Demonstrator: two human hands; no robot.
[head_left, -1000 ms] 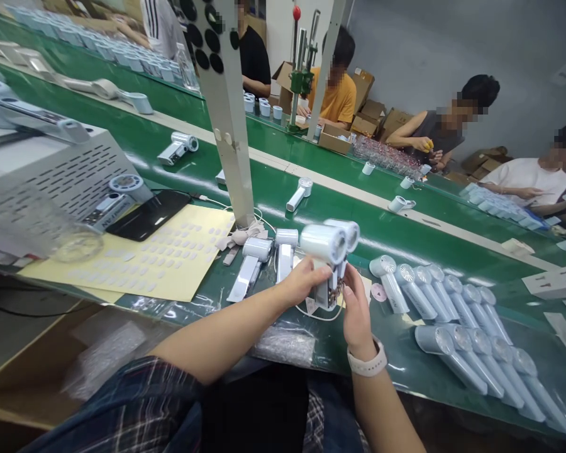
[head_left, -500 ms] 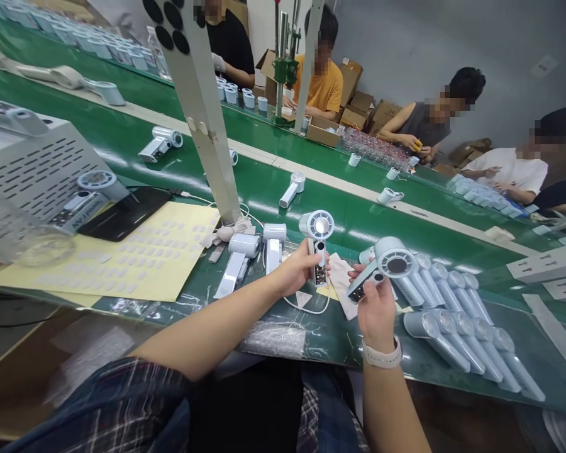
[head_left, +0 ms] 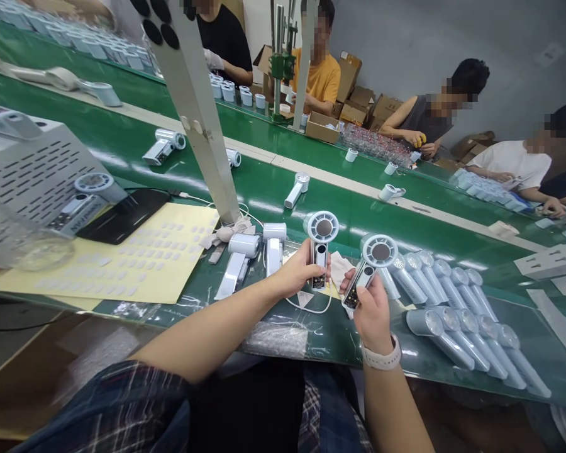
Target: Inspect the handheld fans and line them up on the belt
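Note:
My left hand (head_left: 296, 274) grips the handle of a pale blue handheld fan (head_left: 320, 238), held upright with its round head facing me. My right hand (head_left: 370, 309) holds a second fan (head_left: 370, 265) by the handle, tilted to the right, with its circuit side showing. Both fans hover just above the green bench (head_left: 311, 333). A white cable (head_left: 311, 308) loops below my left hand. Two more fans (head_left: 257, 259) lie to the left of my left hand.
Rows of finished fans (head_left: 457, 308) lie at the right. A yellow sheet of small stickers (head_left: 136, 258), a black phone (head_left: 125, 215) and a grey metal box (head_left: 38, 170) sit at the left. A slanted post (head_left: 195, 113) rises ahead. Several people work beyond the conveyor (head_left: 283, 157).
The two fans, first held together in both hands, were pulled apart, one in each hand. Since half a second ago the right fan has come closer to the left one.

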